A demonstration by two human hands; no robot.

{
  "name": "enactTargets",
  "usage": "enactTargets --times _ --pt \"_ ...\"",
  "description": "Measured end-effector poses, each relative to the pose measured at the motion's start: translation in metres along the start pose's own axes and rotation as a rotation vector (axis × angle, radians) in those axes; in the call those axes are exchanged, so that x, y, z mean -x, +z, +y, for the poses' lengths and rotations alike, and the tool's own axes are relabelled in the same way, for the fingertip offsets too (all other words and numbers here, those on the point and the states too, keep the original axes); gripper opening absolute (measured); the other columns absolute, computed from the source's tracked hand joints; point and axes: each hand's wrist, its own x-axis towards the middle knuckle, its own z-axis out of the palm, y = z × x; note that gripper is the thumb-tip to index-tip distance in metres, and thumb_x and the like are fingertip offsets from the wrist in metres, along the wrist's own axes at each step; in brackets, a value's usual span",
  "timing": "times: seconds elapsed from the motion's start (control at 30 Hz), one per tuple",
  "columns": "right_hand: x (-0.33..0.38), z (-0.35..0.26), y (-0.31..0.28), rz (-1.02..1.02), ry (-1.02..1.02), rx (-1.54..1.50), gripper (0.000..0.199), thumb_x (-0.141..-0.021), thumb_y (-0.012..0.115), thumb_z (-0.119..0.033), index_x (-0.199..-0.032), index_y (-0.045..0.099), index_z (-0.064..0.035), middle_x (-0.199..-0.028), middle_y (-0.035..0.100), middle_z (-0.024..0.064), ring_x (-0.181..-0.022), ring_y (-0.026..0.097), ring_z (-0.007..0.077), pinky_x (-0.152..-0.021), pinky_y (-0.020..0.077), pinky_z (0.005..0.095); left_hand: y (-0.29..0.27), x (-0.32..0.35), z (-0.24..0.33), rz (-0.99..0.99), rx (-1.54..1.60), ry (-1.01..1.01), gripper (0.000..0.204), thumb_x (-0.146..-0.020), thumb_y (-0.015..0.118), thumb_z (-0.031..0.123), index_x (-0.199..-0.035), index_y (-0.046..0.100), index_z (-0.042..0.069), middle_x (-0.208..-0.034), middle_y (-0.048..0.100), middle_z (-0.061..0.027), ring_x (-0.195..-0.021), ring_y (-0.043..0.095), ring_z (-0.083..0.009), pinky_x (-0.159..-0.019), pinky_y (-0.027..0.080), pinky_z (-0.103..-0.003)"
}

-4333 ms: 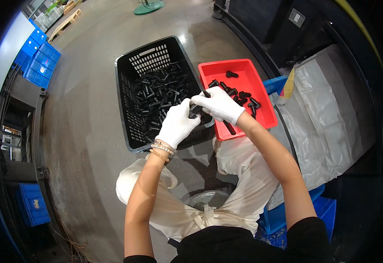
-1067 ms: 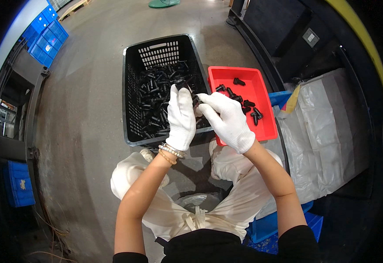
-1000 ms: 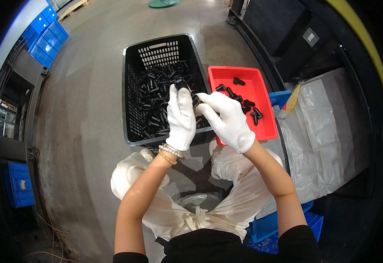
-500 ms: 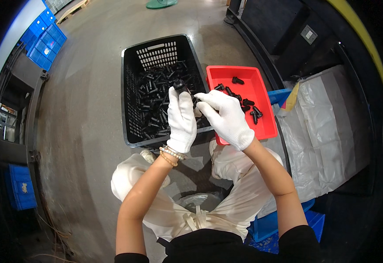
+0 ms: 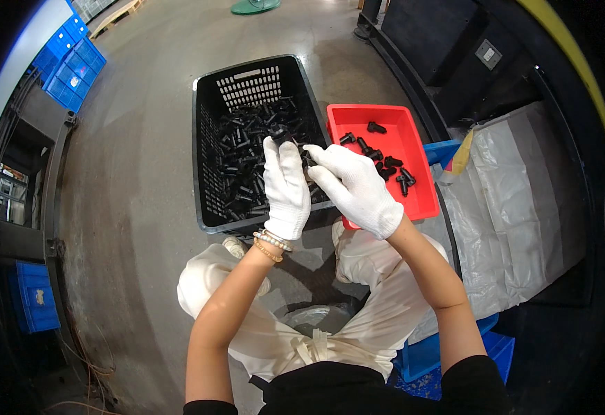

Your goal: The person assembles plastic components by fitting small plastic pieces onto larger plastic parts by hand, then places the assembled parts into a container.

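Note:
Both my hands wear white knit gloves and meet above the near part of a black plastic crate (image 5: pixel 195 159). A heap of black flanged bolts (image 5: pixel 244 149) lies inside it. My left hand (image 5: pixel 287 187) is closed around one black bolt (image 5: pixel 279 131), whose wide head sticks out past the fingertips. Close beside it, my right hand (image 5: pixel 358 183) is closed in a pinch at the bolt's side. What its fingertips hold is too small and hidden to make out. To the right, a red tray (image 5: pixel 406 131) carries several more black bolts (image 5: pixel 391 162).
Crumpled plastic sheeting (image 5: pixel 503 207) covers a surface at the right, beside dark machinery (image 5: pixel 427 41). A blue bin (image 5: pixel 413 356) stands by my right leg. Stacked blue crates (image 5: pixel 74 72) and another blue crate (image 5: pixel 36 296) stand at the left. The crate rests on a grey floor (image 5: pixel 129 138).
The bolt in my left hand has tipped slightly and sits a little lower. My right fingertips have shifted slightly left against it. Crate and tray stay put.

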Motion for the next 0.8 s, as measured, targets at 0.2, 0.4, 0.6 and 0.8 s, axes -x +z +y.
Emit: enactTargets --times 0.2,0.4,0.6,0.8 --pt "0.001 0.007 0.005 0.006 -0.043 -0.006 0.028 -0.085 0.054 -0.015 -0.108 0.053 0.0020 -0.077 0.053 0.0168 -0.071 0.055 0.0330 -0.062 0.0440 0.0388 -0.003 0.001 0.022 -0.013 0.071 -0.119 0.056 -0.095 0.042 0.030 -0.126 0.033 -0.016 -0.109 0.052 -0.0316 -0.095 0.055 -0.0349 -0.084 0.042 -0.036" --pt "-0.001 0.008 0.007 0.015 0.004 -0.065 0.027 -0.084 0.054 -0.015 -0.107 0.056 0.0010 -0.073 0.053 0.0164 -0.068 0.055 0.0320 -0.061 0.0438 0.0383 0.002 -0.001 0.011 0.080 0.051 -0.063 0.056 -0.095 0.042 0.031 -0.125 0.034 -0.015 -0.098 0.056 -0.0276 -0.085 0.055 -0.0320 -0.078 0.044 -0.035" --pt "-0.001 0.014 0.007 0.011 0.099 -0.037 0.024 -0.083 0.054 -0.016 -0.102 0.060 -0.0028 -0.072 0.054 0.0155 -0.068 0.055 0.0308 -0.060 0.0438 0.0375 0.001 0.000 0.011 -0.036 0.065 -0.157 0.058 -0.095 0.041 0.033 -0.126 0.031 -0.015 -0.099 0.057 -0.0257 -0.088 0.055 -0.0291 -0.081 0.043 -0.033" --pt "-0.005 0.021 0.008 -0.023 0.153 -0.168 0.025 -0.085 0.050 -0.020 -0.101 0.062 -0.0042 -0.078 0.058 0.0163 -0.075 0.058 0.0319 -0.066 0.0458 0.0380 0.009 -0.006 -0.003 0.032 0.146 -0.204 0.057 -0.095 0.039 0.040 -0.122 0.038 -0.010 -0.086 0.056 -0.0186 -0.070 0.057 -0.0263 -0.067 0.047 -0.033"
